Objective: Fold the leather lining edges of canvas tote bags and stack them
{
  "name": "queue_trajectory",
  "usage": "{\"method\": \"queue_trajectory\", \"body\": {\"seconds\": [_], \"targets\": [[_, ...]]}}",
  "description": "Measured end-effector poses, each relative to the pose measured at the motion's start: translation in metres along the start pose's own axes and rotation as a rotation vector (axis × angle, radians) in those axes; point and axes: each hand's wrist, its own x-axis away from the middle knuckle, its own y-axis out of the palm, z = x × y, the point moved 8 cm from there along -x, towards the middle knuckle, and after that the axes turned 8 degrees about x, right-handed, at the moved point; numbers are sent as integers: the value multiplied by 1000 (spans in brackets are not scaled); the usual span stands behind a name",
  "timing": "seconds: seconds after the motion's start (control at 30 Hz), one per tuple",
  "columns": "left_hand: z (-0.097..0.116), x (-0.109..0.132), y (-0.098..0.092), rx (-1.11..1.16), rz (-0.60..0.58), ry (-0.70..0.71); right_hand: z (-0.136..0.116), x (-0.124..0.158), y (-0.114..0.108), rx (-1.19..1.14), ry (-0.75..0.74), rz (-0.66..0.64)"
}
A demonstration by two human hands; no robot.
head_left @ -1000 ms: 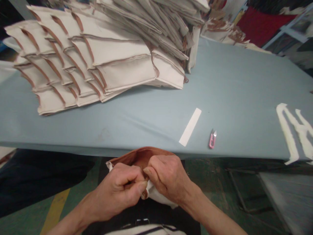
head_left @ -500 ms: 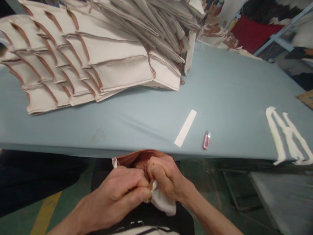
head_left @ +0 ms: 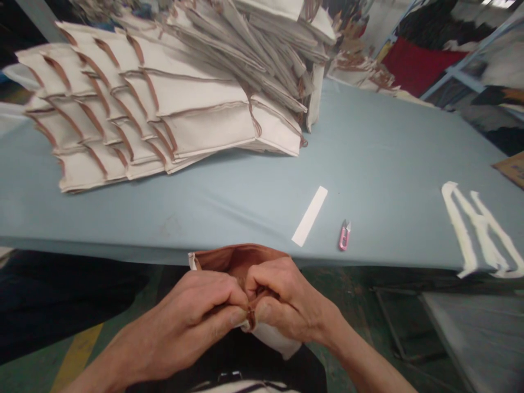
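Head view: left hand and right hand pinch a cream canvas pouch with brown lining.
Both hands are clamped on its brown-trimmed edge, thumbs meeting, pouch held between them below the blue-grey table edge. Pinching close to the seam should keep control; pink thread snips lie well apart.

The fabric piece sits low in the frame's centre, below the table edge. It is cream cloth with a brown lining, bunched and pinched between both hands.
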Motion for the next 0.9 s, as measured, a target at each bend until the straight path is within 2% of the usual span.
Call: {"method": "queue_trajectory", "body": {"seconds": [0.13,0.23,0.33,0.4,0.5,0.6,0.67,0.73,0.9], "targets": [[5,-5,-11,-120,98,66,-13,-4,-8,3,-29,-1],[4,-9,-16,-134,42,100,-17,-3,-6,-193,-23,-48],[-3,-12,-28,-75,-14,71,-22,0,-21,-227,-55,51],[-8,-14,-39,-21,-10,35,-21,4,-34,-150,-58,126],[-10,-18,-48,-5,-4,5,-5,11,-48,31,9,159],[0,-23,-43,-101,-62,33,22,17,-55,167,135,186],[5,-26,-38,-174,-92,35,31,18,-56,223,162,198],[6,-26,-35,-218,-98,13,30,15,-55,315,135,203],[6,-17,-38,-219,-100,-11,10,-3,-49,574,6,177]]}}
